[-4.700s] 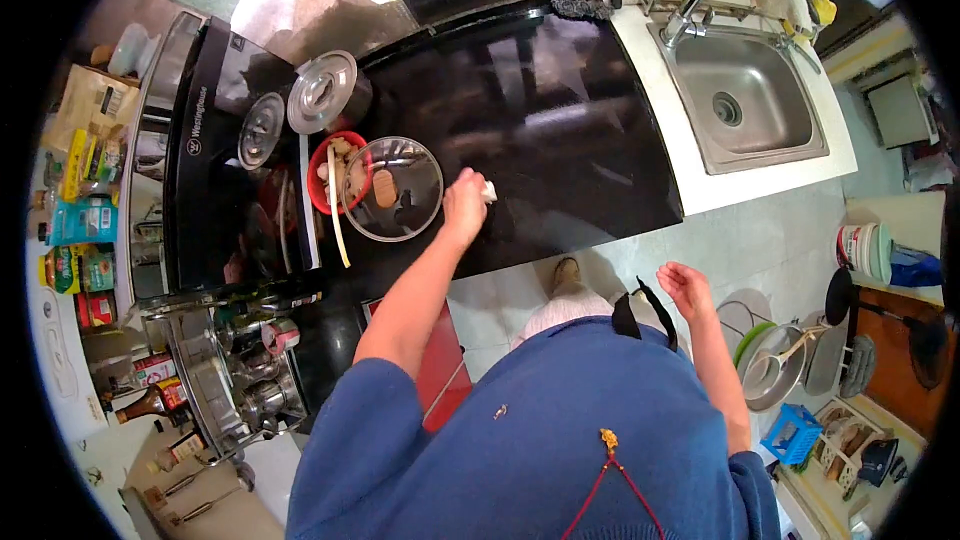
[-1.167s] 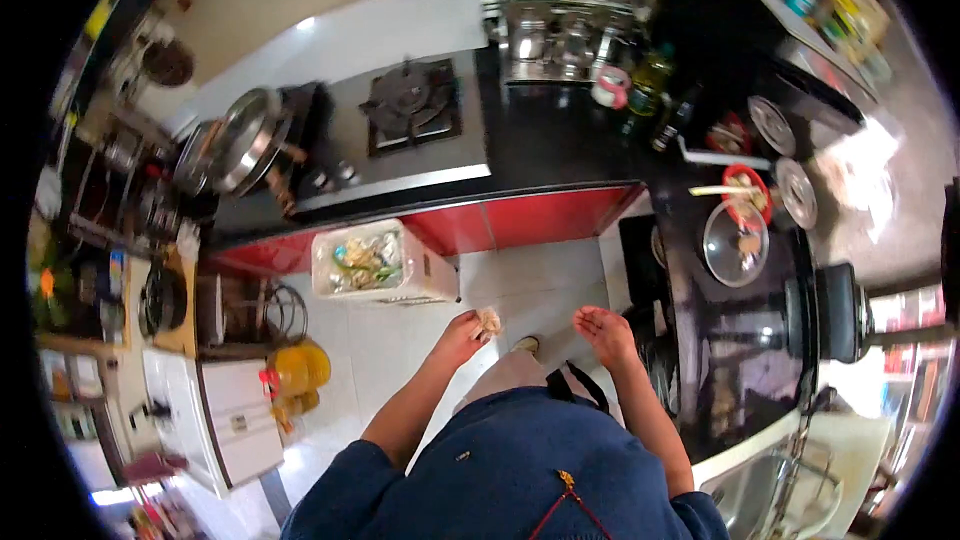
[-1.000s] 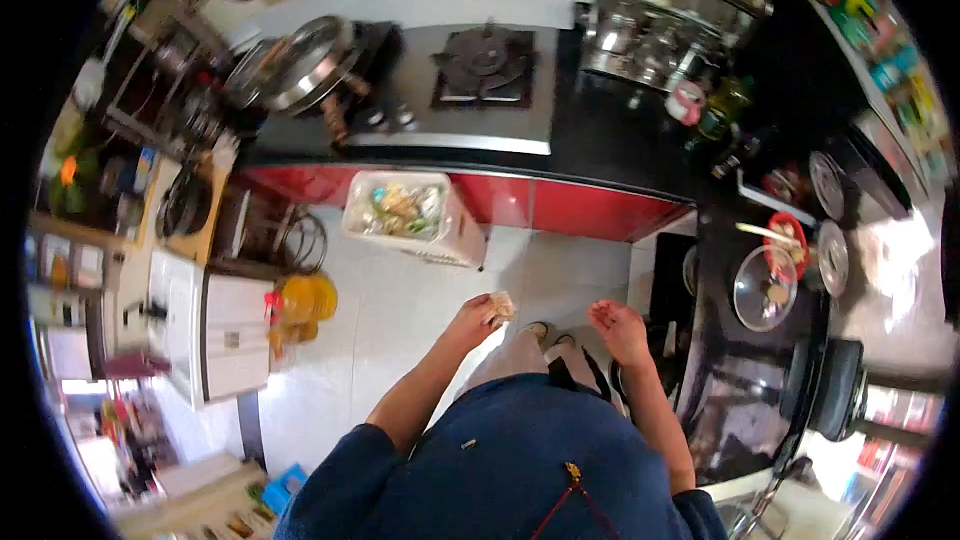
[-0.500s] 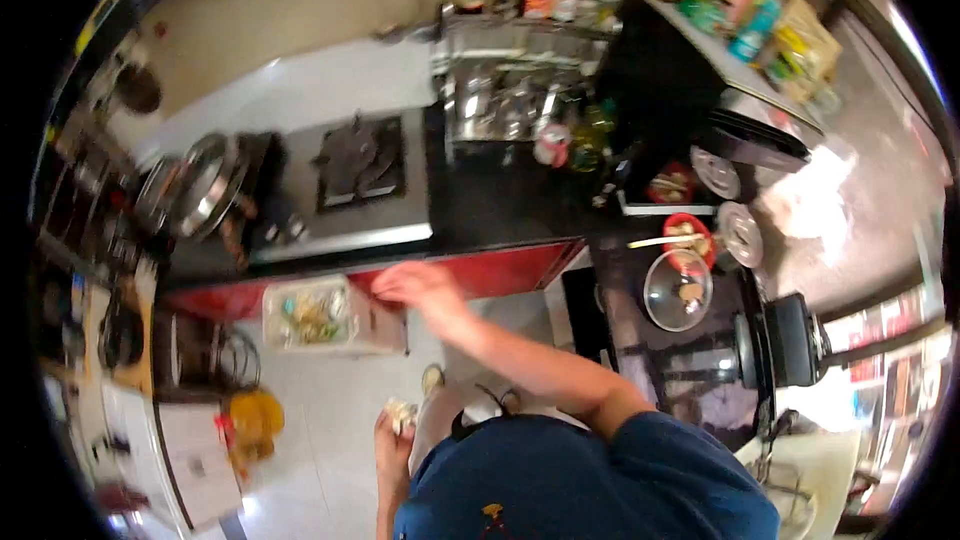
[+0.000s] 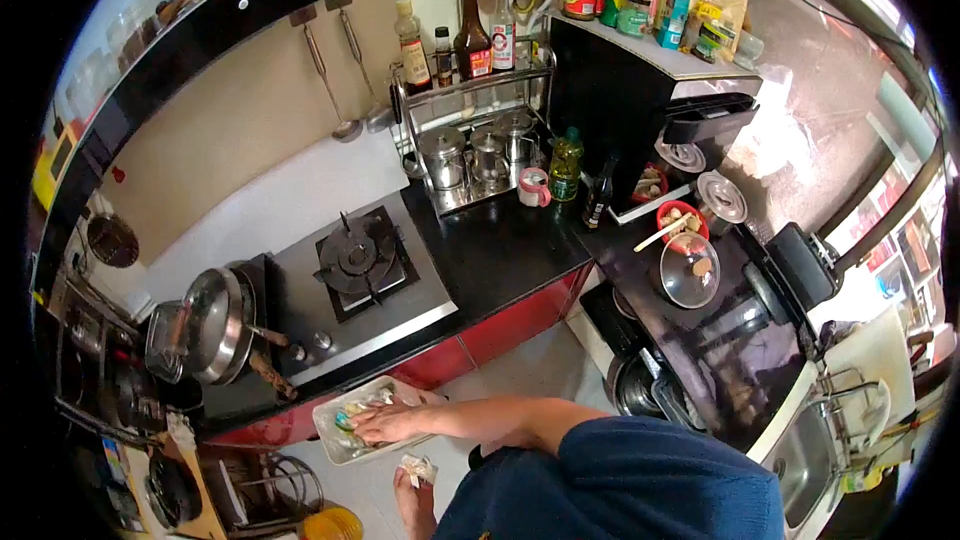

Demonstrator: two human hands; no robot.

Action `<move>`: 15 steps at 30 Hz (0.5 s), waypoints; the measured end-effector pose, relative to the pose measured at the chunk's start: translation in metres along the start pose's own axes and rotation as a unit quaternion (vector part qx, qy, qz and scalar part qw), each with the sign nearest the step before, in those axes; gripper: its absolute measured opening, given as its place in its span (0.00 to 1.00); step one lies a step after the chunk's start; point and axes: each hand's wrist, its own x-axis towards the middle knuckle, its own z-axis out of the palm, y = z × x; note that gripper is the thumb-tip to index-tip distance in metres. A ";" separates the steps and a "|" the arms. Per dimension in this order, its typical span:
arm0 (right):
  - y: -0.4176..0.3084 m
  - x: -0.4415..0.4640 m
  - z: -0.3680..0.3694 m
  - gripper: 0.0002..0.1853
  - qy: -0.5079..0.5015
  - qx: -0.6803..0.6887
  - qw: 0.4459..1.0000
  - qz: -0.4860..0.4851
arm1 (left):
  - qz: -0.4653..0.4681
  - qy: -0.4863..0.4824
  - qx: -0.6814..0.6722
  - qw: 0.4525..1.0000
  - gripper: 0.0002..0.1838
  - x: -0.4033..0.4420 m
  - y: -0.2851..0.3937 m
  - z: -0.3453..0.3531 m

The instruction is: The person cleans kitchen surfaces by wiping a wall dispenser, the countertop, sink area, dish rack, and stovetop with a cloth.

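A cream plastic bin (image 5: pixel 325 427) stands on the floor below the counter, with green, blue and white scraps (image 5: pixel 350 413) inside. My right hand (image 5: pixel 388 423) reaches over its rim, palm down and fingers stretched out on the scraps; what lies under the palm is hidden. Lower down, beside the bin, my left hand (image 5: pixel 412 502) is closed around a crumpled whitish wad (image 5: pixel 420 468), perhaps paper or peelings. The wad's exact kind is not clear.
Above the bin is a gas hob (image 5: pixel 357 260), with a lidded wok (image 5: pixel 212 325) at its left. A rack (image 5: pixel 480 195) carries metal jars and bottles. On the right counter are a red bowl (image 5: pixel 672 210), a glass lid (image 5: pixel 688 285) and a sink (image 5: pixel 805 465).
My right hand has moved from beside the bin down into it. My left hand still holds the whitish wad. The view has tilted up and shifted, showing more of the wall and shelves.
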 end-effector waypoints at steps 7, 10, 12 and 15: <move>0.026 -0.004 -0.017 0.39 0.197 0.170 0.962 -0.083 | -0.027 -0.162 0.081 0.983 0.10 0.050 0.011 0.013; 0.054 -0.023 -0.018 0.33 0.262 0.135 0.954 -0.055 | -0.008 -0.213 0.146 0.966 0.10 0.068 0.011 0.044; 0.069 -0.045 -0.031 0.26 0.303 0.186 0.934 0.008 | -0.023 -0.239 0.137 0.961 0.11 0.079 0.011 0.091; 0.076 -0.110 -0.070 0.16 0.399 0.197 0.890 0.102 | 0.022 -0.279 0.087 0.956 0.19 0.059 0.018 0.186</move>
